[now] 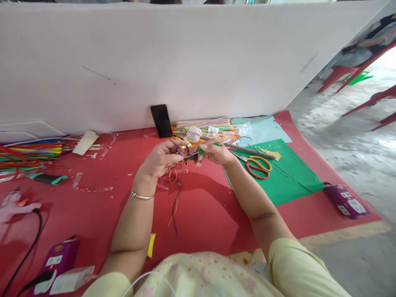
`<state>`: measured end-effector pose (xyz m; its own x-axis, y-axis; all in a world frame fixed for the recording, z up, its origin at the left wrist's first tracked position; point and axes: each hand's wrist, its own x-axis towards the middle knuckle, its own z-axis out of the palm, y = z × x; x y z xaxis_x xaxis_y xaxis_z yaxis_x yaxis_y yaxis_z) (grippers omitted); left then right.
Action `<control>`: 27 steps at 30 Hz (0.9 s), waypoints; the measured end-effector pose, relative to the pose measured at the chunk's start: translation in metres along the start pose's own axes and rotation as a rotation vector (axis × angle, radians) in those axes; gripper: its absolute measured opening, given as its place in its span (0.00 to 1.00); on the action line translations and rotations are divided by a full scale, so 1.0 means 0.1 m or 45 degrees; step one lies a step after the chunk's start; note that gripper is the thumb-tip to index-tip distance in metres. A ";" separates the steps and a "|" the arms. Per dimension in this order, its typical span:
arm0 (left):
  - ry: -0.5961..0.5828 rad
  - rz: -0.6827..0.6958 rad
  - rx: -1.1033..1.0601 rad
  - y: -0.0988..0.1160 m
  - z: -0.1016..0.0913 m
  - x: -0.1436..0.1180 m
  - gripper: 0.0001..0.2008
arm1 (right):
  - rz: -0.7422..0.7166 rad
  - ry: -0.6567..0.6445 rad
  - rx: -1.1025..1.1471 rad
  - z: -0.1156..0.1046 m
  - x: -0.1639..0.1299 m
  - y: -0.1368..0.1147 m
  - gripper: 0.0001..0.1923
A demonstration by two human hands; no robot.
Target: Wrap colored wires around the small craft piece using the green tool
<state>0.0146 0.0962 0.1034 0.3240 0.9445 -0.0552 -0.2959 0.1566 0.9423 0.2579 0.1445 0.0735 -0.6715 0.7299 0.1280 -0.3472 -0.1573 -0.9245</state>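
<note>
My left hand (161, 159) and right hand (213, 152) meet above the red tabletop (210, 210), each grip closed on the bundle of thin coloured threads (185, 156) between them. The bundle's short span runs left to right; loose ends (175, 202) hang toward me. Right grip also pinches a small green piece (201, 151). Yellow-and-red-handled scissors (258, 165) lie just right; open room nearer me.

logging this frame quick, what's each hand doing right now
Left hand: closed, pinching the thin coloured strands.
Right hand: closed on a green-tipped piece.
</note>
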 end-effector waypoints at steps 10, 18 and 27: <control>0.038 0.068 0.084 -0.06 0.07 0.01 0.33 | 0.028 -0.015 0.001 0.01 0.03 0.01 0.32; -0.100 -0.016 0.320 -0.01 0.04 -0.04 0.33 | 0.172 -0.174 -0.032 -0.07 0.00 0.00 0.28; -0.051 -0.064 0.560 -0.04 0.01 -0.05 0.43 | 0.149 -0.090 -0.296 -0.11 -0.04 -0.08 0.20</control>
<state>0.0154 0.0903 0.1003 0.3655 0.9254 -0.0999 0.1287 0.0560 0.9901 0.2712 0.1501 0.0766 -0.7454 0.6659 0.0323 -0.1101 -0.0751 -0.9911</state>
